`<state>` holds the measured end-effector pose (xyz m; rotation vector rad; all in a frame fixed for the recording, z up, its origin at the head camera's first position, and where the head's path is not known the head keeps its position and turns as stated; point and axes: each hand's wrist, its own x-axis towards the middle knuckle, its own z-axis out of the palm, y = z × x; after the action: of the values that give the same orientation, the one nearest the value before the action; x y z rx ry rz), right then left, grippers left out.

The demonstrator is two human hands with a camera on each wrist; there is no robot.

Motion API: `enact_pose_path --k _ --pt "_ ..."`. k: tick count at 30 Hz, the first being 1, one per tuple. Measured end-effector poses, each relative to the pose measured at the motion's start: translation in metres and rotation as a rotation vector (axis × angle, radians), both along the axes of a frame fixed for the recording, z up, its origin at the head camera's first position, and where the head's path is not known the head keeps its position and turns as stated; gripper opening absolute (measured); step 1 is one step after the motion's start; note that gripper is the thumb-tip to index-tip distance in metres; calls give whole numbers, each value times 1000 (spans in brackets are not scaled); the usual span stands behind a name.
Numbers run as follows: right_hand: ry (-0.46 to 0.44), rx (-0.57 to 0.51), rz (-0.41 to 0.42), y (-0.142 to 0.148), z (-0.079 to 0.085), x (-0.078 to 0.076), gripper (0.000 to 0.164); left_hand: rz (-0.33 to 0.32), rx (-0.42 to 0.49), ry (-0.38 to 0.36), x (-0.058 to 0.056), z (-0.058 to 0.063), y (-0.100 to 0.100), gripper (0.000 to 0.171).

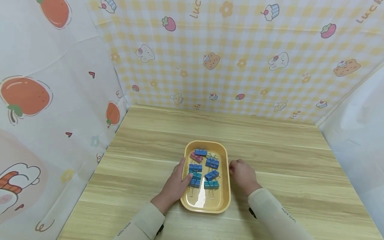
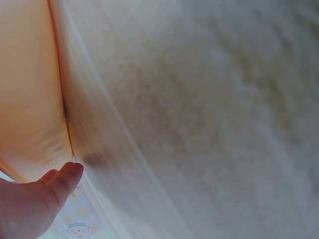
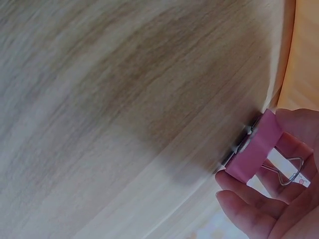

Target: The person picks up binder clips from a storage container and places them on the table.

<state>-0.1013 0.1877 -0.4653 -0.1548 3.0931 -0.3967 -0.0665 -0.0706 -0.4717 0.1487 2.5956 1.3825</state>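
A yellow tray holds several binder clips: blue ones, teal ones, a pink one and a yellowish one partly covered. My left hand grips the tray's left wall, thumb over the rim and fingers outside. In the left wrist view, the left hand shows beside the orange-looking tray wall. Just outside the tray's right wall, my right hand holds a pink binder clip. The right wrist view has that clip between thumb and fingers, one wire handle pointing toward the palm.
The tray stands on a wood-grain table. Behind the table hangs a yellow checked cloth with cartoon prints. A white printed cloth borders the left side, and a pale sheet the right.
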Motion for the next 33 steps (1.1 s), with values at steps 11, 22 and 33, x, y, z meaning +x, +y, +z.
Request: enact_pose_path --k 11,22,33 --pt "7 2 -2 -1 3 3 9 -4 2 5 1 1 -1 67" --pt "-5 7 -1 -1 4 3 7 -6 12 14 1 2 -1 68" --pt "7 17 1 -1 8 5 10 -1 12 -3 0 0 0 67"
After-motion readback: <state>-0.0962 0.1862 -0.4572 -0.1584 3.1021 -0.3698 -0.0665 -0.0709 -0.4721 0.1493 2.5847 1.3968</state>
